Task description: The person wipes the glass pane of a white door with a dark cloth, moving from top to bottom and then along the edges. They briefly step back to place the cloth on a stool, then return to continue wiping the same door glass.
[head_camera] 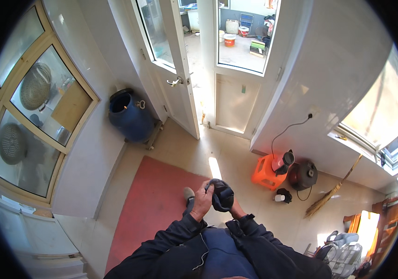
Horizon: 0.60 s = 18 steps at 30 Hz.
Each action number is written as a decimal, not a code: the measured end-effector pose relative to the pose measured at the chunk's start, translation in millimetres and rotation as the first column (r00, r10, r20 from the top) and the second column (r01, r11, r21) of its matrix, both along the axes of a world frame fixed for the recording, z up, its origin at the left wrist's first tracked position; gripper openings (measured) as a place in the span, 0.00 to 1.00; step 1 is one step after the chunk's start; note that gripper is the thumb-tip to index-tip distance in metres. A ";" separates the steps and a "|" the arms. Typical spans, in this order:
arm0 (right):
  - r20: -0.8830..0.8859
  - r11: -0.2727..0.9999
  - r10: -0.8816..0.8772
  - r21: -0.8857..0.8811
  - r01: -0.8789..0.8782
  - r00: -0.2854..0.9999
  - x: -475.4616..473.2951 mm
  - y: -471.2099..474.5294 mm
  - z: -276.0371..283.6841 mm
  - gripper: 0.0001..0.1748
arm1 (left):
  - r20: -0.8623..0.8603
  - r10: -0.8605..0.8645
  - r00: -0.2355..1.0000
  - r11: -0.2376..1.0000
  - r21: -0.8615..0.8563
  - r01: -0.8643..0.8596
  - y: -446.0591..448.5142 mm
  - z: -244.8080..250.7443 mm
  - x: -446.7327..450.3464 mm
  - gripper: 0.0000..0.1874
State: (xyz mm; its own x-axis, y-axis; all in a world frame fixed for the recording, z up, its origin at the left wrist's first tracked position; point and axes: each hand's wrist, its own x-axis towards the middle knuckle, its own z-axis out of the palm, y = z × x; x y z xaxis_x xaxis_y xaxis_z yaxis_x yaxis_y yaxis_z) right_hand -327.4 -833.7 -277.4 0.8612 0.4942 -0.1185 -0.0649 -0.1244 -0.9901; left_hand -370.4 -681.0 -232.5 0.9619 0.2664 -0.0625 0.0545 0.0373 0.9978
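A bunched dark cloth item [222, 195], perhaps a cap or a glove, is held up in front of my body, near the middle of the view. My left hand [203, 201] grips its left edge between thumb and fingers. On the other side, my right hand [236, 209] is mostly hidden behind or inside the dark item; only its wrist and lower part show, so its fingers cannot be made out. Both forearms are in dark jacket sleeves. Below the hands are the open jacket and a blue garment.
A red mat [157, 202] lies on the tiled floor. Ahead stand a blue barrel [132, 120] and a partly open white door [176, 94]. To the right are an orange stool [267, 172] with a corded kettle, a dark round container [303, 175] and a straw broom [328, 197].
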 end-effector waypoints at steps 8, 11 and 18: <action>-0.048 0.920 0.121 0.380 -0.094 0.991 149.8 114.1 24.1 0.27 | -0.054 -0.279 0.959 0.960 0.017 0.280 121.0 -2.2 153.2 0.18; 0.003 0.860 0.087 0.504 -0.076 0.996 203.4 163.3 32.5 0.29 | -0.040 -0.265 0.963 0.945 0.187 0.268 168.2 15.2 203.4 0.22; -0.348 0.929 0.145 0.371 -0.006 0.926 299.4 253.1 51.4 0.28 | 0.170 -0.198 0.965 0.979 0.090 0.185 268.2 30.5 285.6 0.50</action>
State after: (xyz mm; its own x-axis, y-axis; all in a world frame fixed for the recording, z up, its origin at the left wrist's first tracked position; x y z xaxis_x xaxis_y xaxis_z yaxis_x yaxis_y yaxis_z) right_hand -28.0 -580.6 -226.0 0.7502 0.6239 -0.2188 -0.4326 0.2129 -0.8761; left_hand -84.8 -412.8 -202.0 0.9893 0.0738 0.1257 -0.1238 -0.0294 0.9919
